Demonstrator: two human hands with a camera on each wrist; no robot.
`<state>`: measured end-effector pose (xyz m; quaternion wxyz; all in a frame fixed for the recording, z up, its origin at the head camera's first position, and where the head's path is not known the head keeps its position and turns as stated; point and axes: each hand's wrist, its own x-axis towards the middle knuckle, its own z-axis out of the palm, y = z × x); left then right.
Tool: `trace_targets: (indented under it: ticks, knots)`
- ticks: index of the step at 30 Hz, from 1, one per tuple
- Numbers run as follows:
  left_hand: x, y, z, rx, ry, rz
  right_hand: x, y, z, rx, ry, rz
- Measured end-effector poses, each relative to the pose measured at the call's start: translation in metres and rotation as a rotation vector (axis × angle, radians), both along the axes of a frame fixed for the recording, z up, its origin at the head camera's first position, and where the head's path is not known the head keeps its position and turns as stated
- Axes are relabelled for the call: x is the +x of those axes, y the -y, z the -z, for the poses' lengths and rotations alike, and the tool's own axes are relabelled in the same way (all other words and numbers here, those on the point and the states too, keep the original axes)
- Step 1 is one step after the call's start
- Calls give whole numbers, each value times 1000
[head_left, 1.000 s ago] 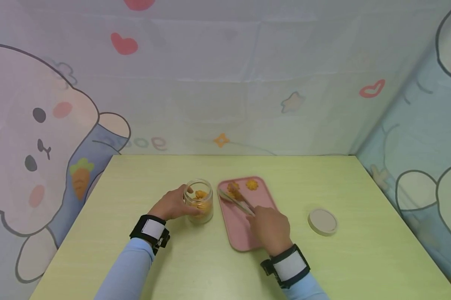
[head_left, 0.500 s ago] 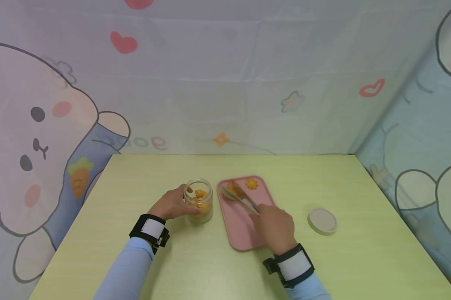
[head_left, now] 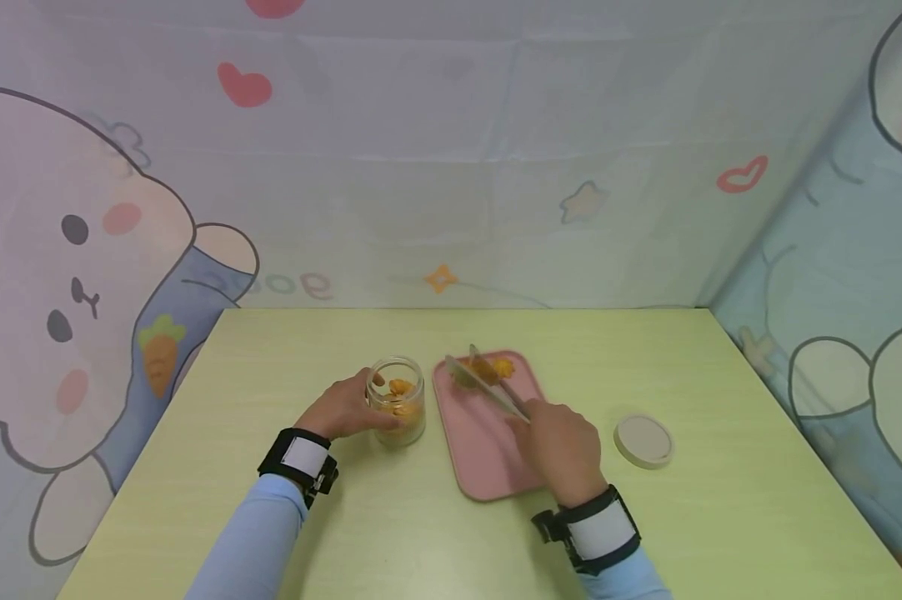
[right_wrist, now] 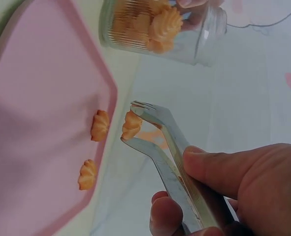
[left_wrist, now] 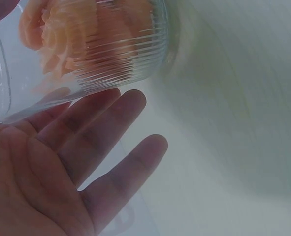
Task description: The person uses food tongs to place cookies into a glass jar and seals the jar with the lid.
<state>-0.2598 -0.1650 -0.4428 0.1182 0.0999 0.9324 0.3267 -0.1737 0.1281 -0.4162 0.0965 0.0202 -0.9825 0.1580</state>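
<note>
My left hand (head_left: 343,408) holds an open glass jar (head_left: 413,427) upright on the table, thumb and fingers around its side. Piped, swirled cookies (left_wrist: 69,32) fill the jar's lower part. My right hand (head_left: 561,450) grips metal tongs (head_left: 488,387) over the far end of a pink tray (head_left: 488,467). Between the tong tips a small golden cookie (right_wrist: 132,125) is pinched, raised above the tray in the right wrist view. Two more cookies lie on the tray by its far edge, one cookie (right_wrist: 100,126) nearer the jar and another cookie (right_wrist: 87,175) farther along.
A round pale lid (head_left: 643,441) lies on the table (head_left: 721,517), right of the tray. Behind the table hangs a cartoon-printed cloth (head_left: 421,167), which continues down the right side. The jar stands just left of the tray.
The right hand has drawn back to the right, and the tongs have come up off the tray with a cookie in their tips. The left hand and the jar have stayed put.
</note>
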Motion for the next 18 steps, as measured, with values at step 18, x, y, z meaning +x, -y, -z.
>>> trace_targets:
  ticks: [18]
  knots:
    - [1, 0, 0, -6, -9, 6, 15, 6, -32, -18, -212, -57]
